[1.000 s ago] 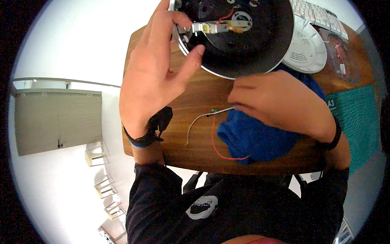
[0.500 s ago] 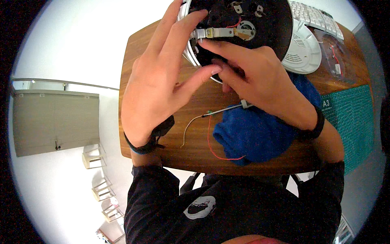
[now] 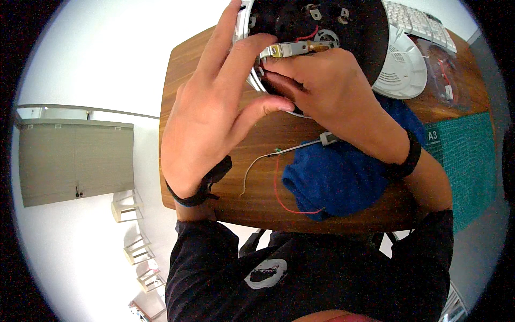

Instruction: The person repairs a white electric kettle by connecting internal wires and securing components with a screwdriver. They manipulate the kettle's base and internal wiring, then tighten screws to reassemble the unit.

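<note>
A round appliance base [image 3: 365,48] with a black inside and a white rim stands at the far edge of the view, its top cut off. Across it runs a metal bracket strip [image 3: 292,50], tilted up at its right end. My left hand [image 3: 206,112] holds the rim from the left, its index fingertip at the strip's left end and its thumb by the lower rim. My right hand [image 3: 335,80] is closed against the strip's underside, its fingertips partly hidden inside the base. A red wire [image 3: 308,34] shows behind the strip.
Below my right hand lies a blue cloth [image 3: 343,182], with a thin white cable [image 3: 292,147] and a red wire [image 3: 278,185] beside it. On the right are a white vented cover [image 3: 405,67], a white keyboard [image 3: 424,27], a clear plastic bag [image 3: 442,80] and a green cutting mat [image 3: 469,161].
The metal strip has tilted, its right end rising. My right hand has shifted up and slightly left, covering more of the round part behind it. My left thumb has dropped a little.
</note>
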Available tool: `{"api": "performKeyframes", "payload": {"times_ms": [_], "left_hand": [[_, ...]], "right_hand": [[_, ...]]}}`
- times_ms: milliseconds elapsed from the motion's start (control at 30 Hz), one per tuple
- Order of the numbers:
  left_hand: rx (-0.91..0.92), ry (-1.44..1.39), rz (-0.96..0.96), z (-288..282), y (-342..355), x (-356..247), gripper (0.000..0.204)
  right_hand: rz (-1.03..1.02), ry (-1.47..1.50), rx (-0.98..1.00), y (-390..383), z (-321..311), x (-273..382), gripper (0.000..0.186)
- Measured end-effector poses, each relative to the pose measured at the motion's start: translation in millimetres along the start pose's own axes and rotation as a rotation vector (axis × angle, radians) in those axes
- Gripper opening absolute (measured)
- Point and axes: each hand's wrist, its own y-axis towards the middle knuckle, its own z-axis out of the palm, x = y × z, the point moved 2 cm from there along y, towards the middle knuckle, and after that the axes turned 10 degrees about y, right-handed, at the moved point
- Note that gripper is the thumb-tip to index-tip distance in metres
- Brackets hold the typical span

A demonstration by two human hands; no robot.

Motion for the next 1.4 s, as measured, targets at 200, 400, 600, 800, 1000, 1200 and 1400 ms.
{"api": "performKeyframes", "payload": {"times_ms": [200, 400, 600, 800, 1000, 1200, 1400], "left_hand": [[0.077, -0.023, -0.059, -3, -1, -2, 0.073], [0.019, -0.047, 0.005, 1, -1, 2, 0.072], [0.055, -0.048, -0.030, 0, -3, 2, 0.070], [0.083, -0.039, -0.056, -3, -4, 0, 0.068], [0.059, -0.045, -0.038, -1, -3, -3, 0.068], [0.025, -0.049, -0.005, 6, -5, 2, 0.069], [0.107, -0.008, -0.081, 0, 0, -8, 0.067]], "right_hand": [[-0.023, -0.114, 0.044, 3, -4, 4, 0.010], [-0.034, -0.150, -0.021, -1, 0, 4, 0.009], [0.009, -0.205, 0.014, -2, -1, 9, 0.011], [-0.050, -0.218, -0.007, -4, 2, 8, 0.010], [-0.049, -0.236, -0.057, -7, 3, 8, 0.012], [-0.056, -0.223, -0.116, -7, 1, 8, 0.012], [-0.075, -0.286, -0.015, -9, 1, 3, 0.010]]}}
